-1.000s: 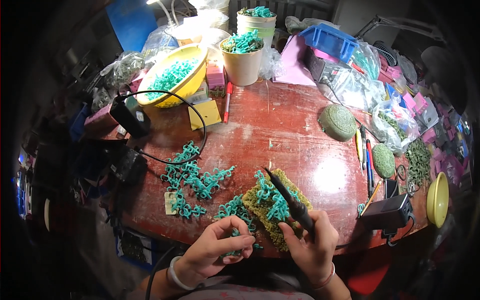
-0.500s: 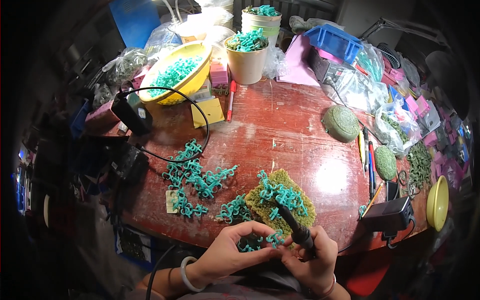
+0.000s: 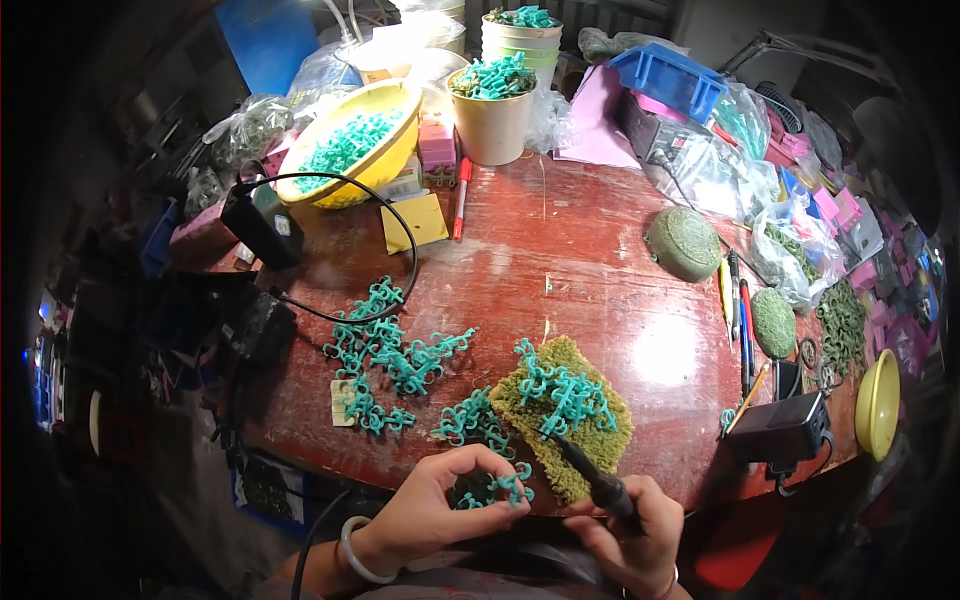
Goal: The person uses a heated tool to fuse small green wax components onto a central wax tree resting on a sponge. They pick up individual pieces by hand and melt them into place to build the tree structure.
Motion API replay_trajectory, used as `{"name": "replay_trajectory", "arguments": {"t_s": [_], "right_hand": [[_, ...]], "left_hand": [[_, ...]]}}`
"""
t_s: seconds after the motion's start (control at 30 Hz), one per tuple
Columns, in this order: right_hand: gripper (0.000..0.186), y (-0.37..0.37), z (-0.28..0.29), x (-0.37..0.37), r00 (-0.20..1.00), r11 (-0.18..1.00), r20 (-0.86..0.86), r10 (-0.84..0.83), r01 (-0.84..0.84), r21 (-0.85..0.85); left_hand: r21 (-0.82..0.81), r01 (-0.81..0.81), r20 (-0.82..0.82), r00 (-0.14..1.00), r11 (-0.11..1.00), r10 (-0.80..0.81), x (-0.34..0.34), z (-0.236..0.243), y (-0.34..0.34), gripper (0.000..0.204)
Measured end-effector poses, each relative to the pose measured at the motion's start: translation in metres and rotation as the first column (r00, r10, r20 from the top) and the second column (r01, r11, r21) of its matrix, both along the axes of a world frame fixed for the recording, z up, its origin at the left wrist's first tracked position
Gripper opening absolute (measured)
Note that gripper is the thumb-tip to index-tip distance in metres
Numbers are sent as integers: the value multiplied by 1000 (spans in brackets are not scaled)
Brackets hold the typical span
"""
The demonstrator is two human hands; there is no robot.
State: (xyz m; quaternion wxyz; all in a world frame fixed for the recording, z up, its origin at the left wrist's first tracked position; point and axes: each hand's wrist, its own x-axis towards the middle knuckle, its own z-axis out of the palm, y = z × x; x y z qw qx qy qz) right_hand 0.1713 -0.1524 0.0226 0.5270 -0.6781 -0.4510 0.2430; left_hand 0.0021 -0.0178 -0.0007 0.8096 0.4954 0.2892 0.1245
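Between the fingertips of my left hand (image 3: 455, 505) I pinch small teal curly pieces (image 3: 512, 487), which look like little wax castings. My right hand (image 3: 635, 540) is wrapped round a black soldering-iron-like pen (image 3: 605, 487). Its thin tip points up and left over the greenish-brown spongy pad (image 3: 580, 470). On that pad lies a cluster of teal pieces (image 3: 570, 395); the tip is close beside its lower edge, and I cannot tell whether they touch. More teal pieces (image 3: 470, 418) lie left of the pad, and a larger loose pile (image 3: 385, 340) spreads farther left.
A yellow basin (image 3: 400, 135) of teal pieces and a filled white bucket (image 3: 492, 125) stand at the back. A black cable (image 3: 415, 235) loops over the left side. At the right are round green blocks (image 3: 683, 245), pens (image 3: 745, 335), a black box (image 3: 780, 430) and a yellow bowl (image 3: 878, 405).
My hands have moved apart. The left has drawn slightly left with its teal pieces; the pen in my right hand has tilted, its tip now lower over the pad.
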Motion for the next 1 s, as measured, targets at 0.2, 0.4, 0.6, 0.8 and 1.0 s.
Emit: {"name": "replay_trajectory", "arguments": {"t_s": [0.2,0.4,0.6,0.8,1.0], "right_hand": [[24,-49,-11,23,858,986,506,-82,142,-82],[28,-52,-28,24,682,957,731,-11,218,-189],[28,-46,-31,20,724,968,689,-22,189,-167],[28,-47,-35,19,808,985,588,-37,127,-113],[28,-31,-41,11,826,996,563,9,42,-77]], "left_hand": [[-221,-167,-19,986,961,167,-8,3,2,26],[-161,-173,-69,984,972,164,-4,1,3,31],[-130,-148,-85,987,980,138,-4,3,3,33],[-19,-132,-68,989,991,131,2,4,1,32],[27,-98,-107,989,995,100,1,7,1,30]]}}
